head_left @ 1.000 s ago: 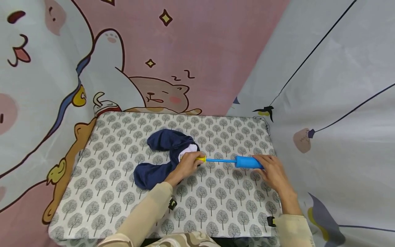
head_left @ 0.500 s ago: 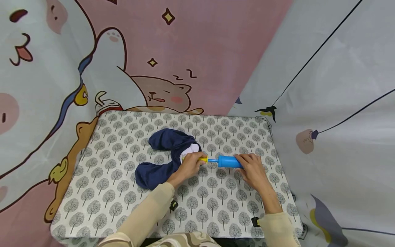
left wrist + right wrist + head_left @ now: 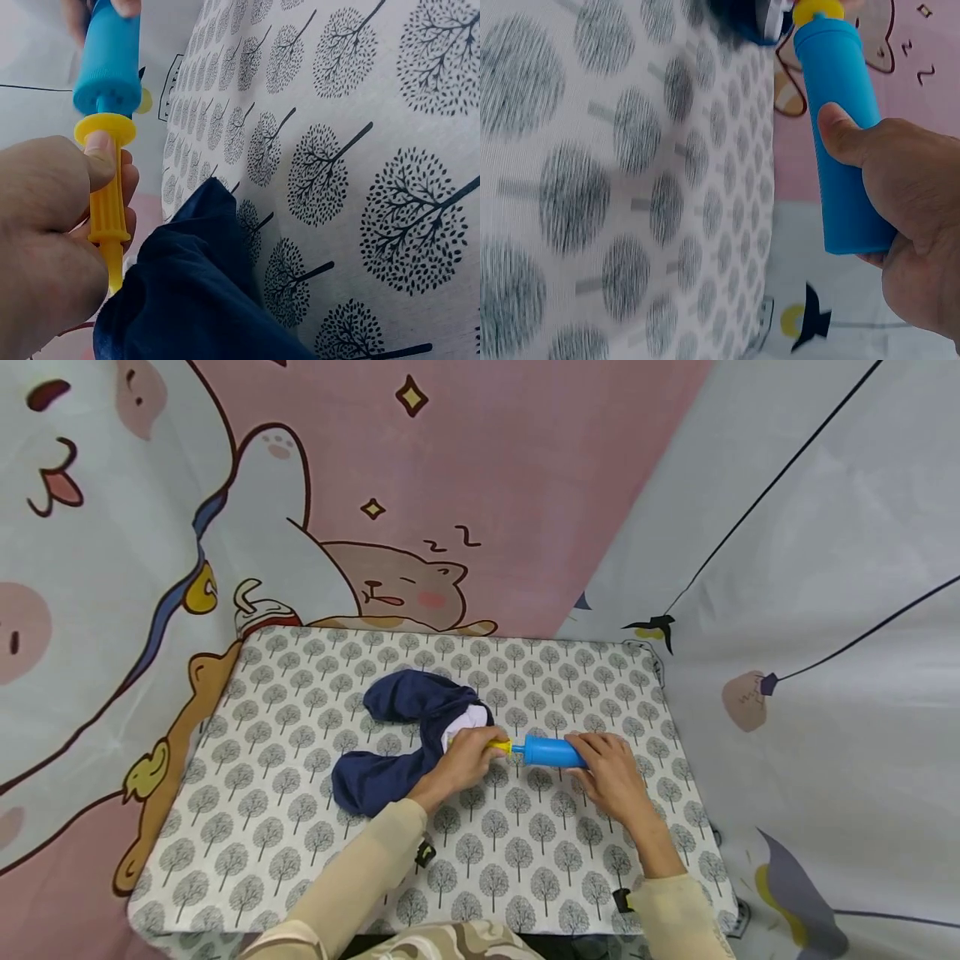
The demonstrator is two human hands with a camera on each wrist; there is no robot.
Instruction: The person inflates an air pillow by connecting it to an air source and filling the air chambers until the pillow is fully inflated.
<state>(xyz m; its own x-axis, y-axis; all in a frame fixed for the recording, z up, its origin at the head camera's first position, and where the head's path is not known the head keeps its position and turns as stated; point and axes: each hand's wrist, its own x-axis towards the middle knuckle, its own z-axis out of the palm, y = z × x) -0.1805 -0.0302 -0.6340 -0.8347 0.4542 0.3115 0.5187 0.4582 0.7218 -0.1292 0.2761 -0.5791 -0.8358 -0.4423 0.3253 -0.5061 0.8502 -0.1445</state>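
Observation:
A navy U-shaped cloth cushion (image 3: 375,781), like a neck pillow, lies on the table with a white patch (image 3: 471,718) showing at its curved middle. Beside that patch my left hand (image 3: 461,760) grips the yellow nozzle end (image 3: 109,195) of a hand air pump, thumb along it. The nozzle's thin tip points down behind the navy cloth in the left wrist view, its end hidden. My right hand (image 3: 611,772) wraps round the pump's blue barrel (image 3: 551,752), thumb laid along its side. Only a short bit of blue rod (image 3: 518,749) shows between barrel and yellow end.
The table is covered by a white cloth (image 3: 300,852) printed with grey trees. Cartoon-printed curtains (image 3: 525,493) in pink and white rise behind it and along both sides.
My right hand has moved left with the blue barrel, sliding it over the rod towards the yellow end. The exposed rod is much shorter. My left hand and the cushion stay nearly in place.

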